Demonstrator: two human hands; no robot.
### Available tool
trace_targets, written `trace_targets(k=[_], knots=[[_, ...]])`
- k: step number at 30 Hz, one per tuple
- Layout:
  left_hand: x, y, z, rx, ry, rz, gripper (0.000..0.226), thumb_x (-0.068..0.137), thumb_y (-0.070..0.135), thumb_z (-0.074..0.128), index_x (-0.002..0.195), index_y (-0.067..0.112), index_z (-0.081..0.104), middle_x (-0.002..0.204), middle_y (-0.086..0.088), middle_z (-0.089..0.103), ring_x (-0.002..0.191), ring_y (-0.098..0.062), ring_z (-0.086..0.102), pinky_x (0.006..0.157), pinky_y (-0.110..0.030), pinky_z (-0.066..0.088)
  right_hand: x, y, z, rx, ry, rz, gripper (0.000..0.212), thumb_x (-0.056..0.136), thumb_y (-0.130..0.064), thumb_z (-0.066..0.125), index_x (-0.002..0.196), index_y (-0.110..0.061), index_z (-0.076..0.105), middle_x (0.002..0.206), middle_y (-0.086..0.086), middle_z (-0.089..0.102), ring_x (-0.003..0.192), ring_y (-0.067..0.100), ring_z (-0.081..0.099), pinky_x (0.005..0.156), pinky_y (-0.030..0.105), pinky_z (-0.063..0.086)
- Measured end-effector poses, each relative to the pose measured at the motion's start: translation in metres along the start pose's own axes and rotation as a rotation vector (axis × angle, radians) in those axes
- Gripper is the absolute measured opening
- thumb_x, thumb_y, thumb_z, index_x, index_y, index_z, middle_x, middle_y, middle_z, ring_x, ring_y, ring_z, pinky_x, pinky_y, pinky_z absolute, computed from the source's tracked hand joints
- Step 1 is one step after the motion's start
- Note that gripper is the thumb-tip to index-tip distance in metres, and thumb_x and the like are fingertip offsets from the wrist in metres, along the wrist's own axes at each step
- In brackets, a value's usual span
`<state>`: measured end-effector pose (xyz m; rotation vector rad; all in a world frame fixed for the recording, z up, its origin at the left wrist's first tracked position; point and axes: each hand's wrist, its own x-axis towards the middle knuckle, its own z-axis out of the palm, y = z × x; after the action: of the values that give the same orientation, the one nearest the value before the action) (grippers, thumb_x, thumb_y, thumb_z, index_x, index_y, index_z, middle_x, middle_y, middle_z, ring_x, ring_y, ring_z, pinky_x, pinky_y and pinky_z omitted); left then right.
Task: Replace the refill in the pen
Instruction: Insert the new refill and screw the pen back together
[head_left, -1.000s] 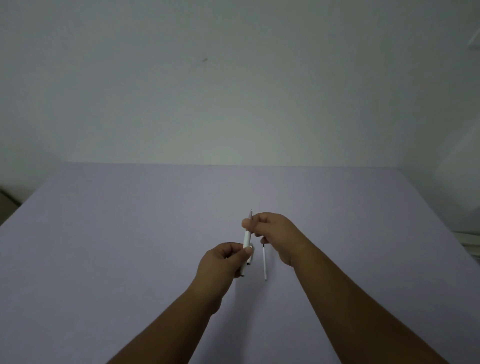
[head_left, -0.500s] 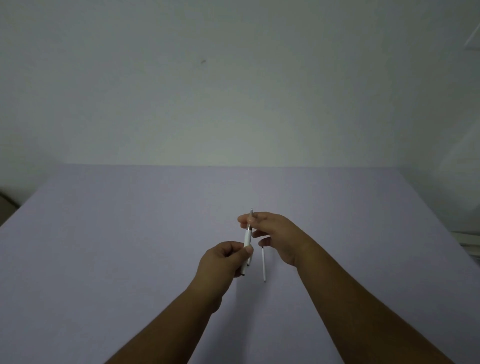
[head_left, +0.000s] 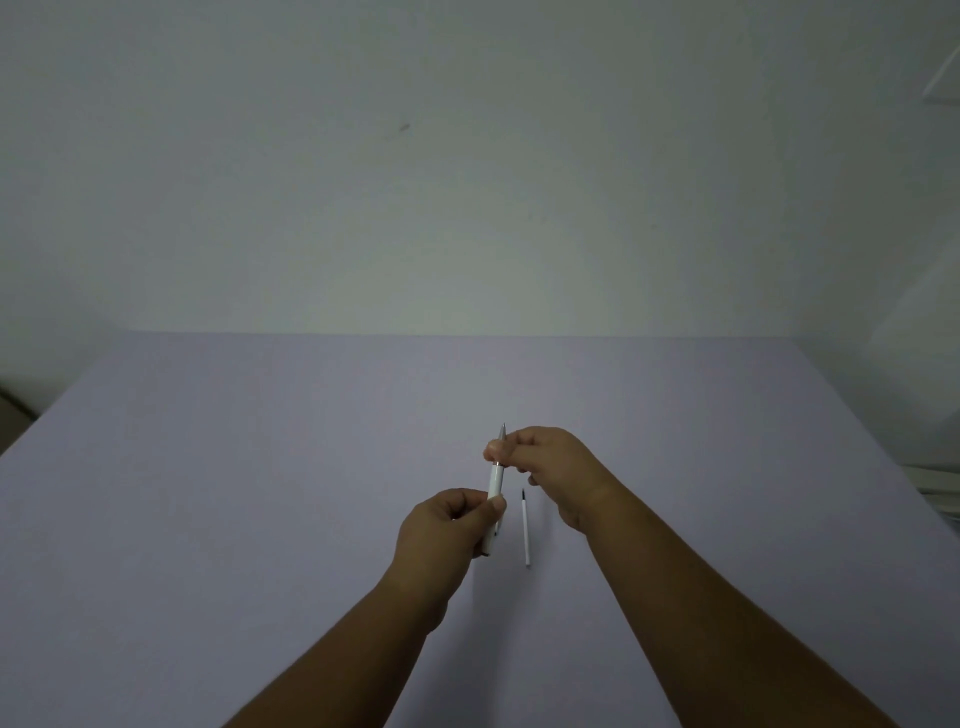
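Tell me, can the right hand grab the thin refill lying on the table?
Probably yes, but not right away. The refill lies bare on the table, just below the right hand, with nothing covering it. That hand is pinching the pen tip, so it must let go first.

Only a refill (head_left: 525, 527) interrupts the table (head_left: 208, 493).

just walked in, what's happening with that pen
A person holds a white pen above a lilac table, tip pointing away. The left hand grips the barrel's lower end; the right hand pinches the tip end. A thin white refill lies on the table beside it, untouched.
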<state>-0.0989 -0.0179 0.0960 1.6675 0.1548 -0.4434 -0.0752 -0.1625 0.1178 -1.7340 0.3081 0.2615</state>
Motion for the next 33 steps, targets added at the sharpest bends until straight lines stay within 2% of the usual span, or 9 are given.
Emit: trace_targets(k=[3, 8, 11, 14, 21, 23, 27, 30, 33], knots=[[0.001, -0.001, 0.000, -0.002, -0.013, -0.021, 0.013, 0.086, 0.025, 0.065, 0.082, 0.014, 0.072, 0.064, 0.001, 0.060, 0.061, -0.013, 0.053, 0.062, -0.023, 0.050, 0.001, 0.000, -0.002, -0.022, -0.002, 0.028, 0.034, 0.084, -0.037, 0.063, 0.101, -0.008, 0.068, 0.096, -0.001, 0.064, 0.089, 0.010, 0.054, 0.085, 0.031, 0.041], [0.005, 0.001, -0.002, 0.011, -0.019, -0.020, 0.013, 0.086, 0.024, 0.066, 0.081, 0.013, 0.071, 0.063, 0.001, 0.060, 0.061, -0.014, 0.054, 0.063, -0.024, 0.052, 0.002, 0.006, -0.005, 0.006, -0.065, -0.011, 0.018, 0.090, -0.030, 0.056, 0.095, -0.022, 0.072, 0.101, -0.008, 0.067, 0.092, 0.007, 0.054, 0.078, 0.024, 0.043], [0.008, -0.003, 0.000, 0.126, 0.055, 0.030, 0.014, 0.084, 0.029, 0.068, 0.073, 0.019, 0.068, 0.064, 0.000, 0.061, 0.061, -0.014, 0.055, 0.068, -0.032, 0.054, 0.008, 0.006, -0.002, -0.012, -0.025, -0.002, 0.017, 0.089, -0.027, 0.059, 0.091, -0.018, 0.072, 0.095, -0.009, 0.066, 0.098, 0.010, 0.056, 0.089, 0.027, 0.042], [0.011, -0.007, 0.002, 0.193, 0.132, 0.070, 0.016, 0.083, 0.031, 0.068, 0.070, 0.022, 0.064, 0.064, 0.001, 0.060, 0.058, -0.013, 0.054, 0.060, -0.026, 0.049, 0.016, 0.003, 0.004, -0.051, 0.001, 0.007, 0.018, 0.087, -0.028, 0.063, 0.090, -0.015, 0.074, 0.098, -0.003, 0.068, 0.106, 0.016, 0.056, 0.095, 0.032, 0.040], [0.028, -0.013, -0.004, 0.121, 0.123, 0.000, 0.014, 0.083, 0.029, 0.069, 0.072, 0.022, 0.065, 0.067, -0.001, 0.063, 0.066, -0.018, 0.060, 0.076, -0.037, 0.058, 0.038, 0.012, 0.006, -0.031, -0.045, 0.094, 0.032, 0.087, -0.045, 0.057, 0.100, -0.019, 0.072, 0.094, -0.011, 0.067, 0.093, 0.013, 0.056, 0.086, 0.030, 0.045], [0.033, -0.016, -0.011, 0.061, 0.090, -0.044, 0.012, 0.084, 0.028, 0.068, 0.077, 0.018, 0.068, 0.067, -0.002, 0.062, 0.065, -0.016, 0.059, 0.074, -0.033, 0.058, 0.051, 0.029, 0.005, -0.001, 0.066, 0.151, 0.032, 0.089, -0.045, 0.053, 0.099, -0.019, 0.068, 0.098, -0.006, 0.068, 0.087, 0.012, 0.056, 0.085, 0.030, 0.044], [0.043, -0.030, -0.025, -0.034, 0.045, -0.152, 0.015, 0.085, 0.025, 0.067, 0.085, 0.010, 0.071, 0.069, -0.006, 0.060, 0.068, -0.019, 0.057, 0.081, -0.039, 0.059, 0.078, 0.079, 0.014, -0.455, 0.245, 0.200, 0.022, 0.088, -0.033, 0.059, 0.094, -0.012, 0.065, 0.103, 0.009, 0.070, 0.088, 0.021, 0.060, 0.078, 0.026, 0.044], [0.050, -0.041, -0.034, -0.042, 0.047, -0.193, 0.017, 0.085, 0.025, 0.067, 0.086, 0.009, 0.071, 0.070, -0.006, 0.061, 0.070, -0.019, 0.057, 0.082, -0.040, 0.059, 0.089, 0.102, 0.031, -0.565, 0.229, 0.248, 0.023, 0.085, -0.034, 0.062, 0.092, -0.013, 0.057, 0.097, 0.009, 0.066, 0.082, 0.021, 0.058, 0.073, 0.029, 0.045], [0.056, -0.049, -0.039, -0.022, 0.048, -0.212, 0.019, 0.087, 0.026, 0.065, 0.085, 0.008, 0.072, 0.073, -0.007, 0.064, 0.071, -0.019, 0.059, 0.081, -0.037, 0.059, 0.098, 0.114, 0.044, -0.653, 0.232, 0.267, 0.036, 0.083, -0.034, 0.065, 0.106, -0.008, 0.054, 0.107, 0.010, 0.065, 0.096, 0.028, 0.063, 0.074, 0.030, 0.044]])
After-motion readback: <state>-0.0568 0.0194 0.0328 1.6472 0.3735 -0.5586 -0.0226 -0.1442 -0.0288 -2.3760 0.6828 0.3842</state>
